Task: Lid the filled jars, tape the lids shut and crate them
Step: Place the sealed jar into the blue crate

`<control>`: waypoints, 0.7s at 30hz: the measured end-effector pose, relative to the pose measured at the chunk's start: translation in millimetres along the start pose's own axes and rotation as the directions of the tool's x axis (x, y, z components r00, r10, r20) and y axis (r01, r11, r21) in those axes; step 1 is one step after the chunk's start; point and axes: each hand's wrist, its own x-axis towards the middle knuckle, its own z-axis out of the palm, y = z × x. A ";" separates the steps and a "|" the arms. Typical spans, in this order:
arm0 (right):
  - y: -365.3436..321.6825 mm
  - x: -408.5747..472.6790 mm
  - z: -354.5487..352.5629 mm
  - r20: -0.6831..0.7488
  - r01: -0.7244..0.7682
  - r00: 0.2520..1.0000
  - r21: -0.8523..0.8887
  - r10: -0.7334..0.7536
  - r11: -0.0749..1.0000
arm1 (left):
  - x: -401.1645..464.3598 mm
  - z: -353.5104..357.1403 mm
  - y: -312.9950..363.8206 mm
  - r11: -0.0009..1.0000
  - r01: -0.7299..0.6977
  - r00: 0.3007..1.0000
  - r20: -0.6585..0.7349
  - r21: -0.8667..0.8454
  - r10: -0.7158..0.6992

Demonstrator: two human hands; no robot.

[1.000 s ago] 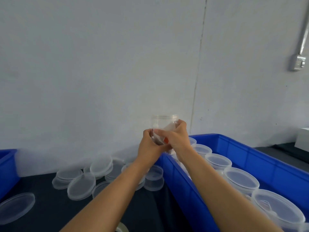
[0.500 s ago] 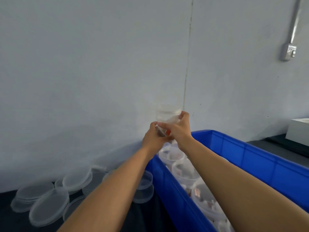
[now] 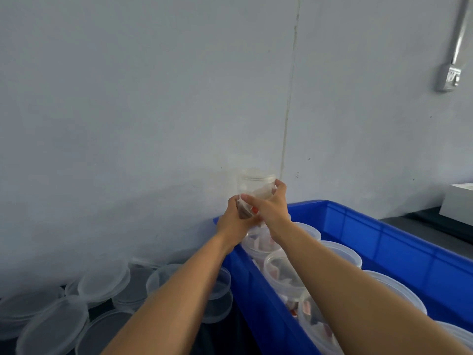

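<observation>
A clear plastic jar [image 3: 256,187] with small packets inside is held up in front of the wall, above the far left corner of the blue crate [image 3: 399,242]. My left hand [image 3: 234,221] grips its lower part from the left. My right hand [image 3: 268,207] grips it from the right, fingers wrapped round its side. Whether the jar has a lid on I cannot tell. Several filled jars [image 3: 284,272] stand in the crate, some with lids [image 3: 395,290].
Several loose translucent lids [image 3: 102,280] lie piled on the dark table left of the crate. The grey wall stands close behind. A white box [image 3: 458,203] sits at the far right, and a metal switch box [image 3: 448,79] hangs on the wall.
Both hands keep hold of the jar. The view has swung slightly left and down, bringing more of the lids and crate into sight.
</observation>
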 end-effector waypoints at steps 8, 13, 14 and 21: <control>-14.7 -12.5 13.2 -0.111 -0.332 0.943 -0.201 0.315 0.922 | -10.5 -17.1 6.8 0.966 0.083 0.986 0.124 0.246 -0.116; -31.8 -42.8 15.6 -0.220 -0.325 0.931 -0.139 0.291 0.935 | -36.3 -39.0 23.1 0.974 0.108 0.993 0.027 0.197 -0.116; -35.2 -51.9 18.5 -0.220 -0.303 0.934 -0.074 0.281 0.950 | -46.6 -44.3 29.6 0.984 0.105 0.994 -0.027 0.145 -0.102; -67.3 -152.7 28.5 -0.090 -0.305 0.936 0.280 0.341 0.910 | -159.5 -93.7 92.7 0.995 0.042 0.978 -0.198 -0.085 -0.059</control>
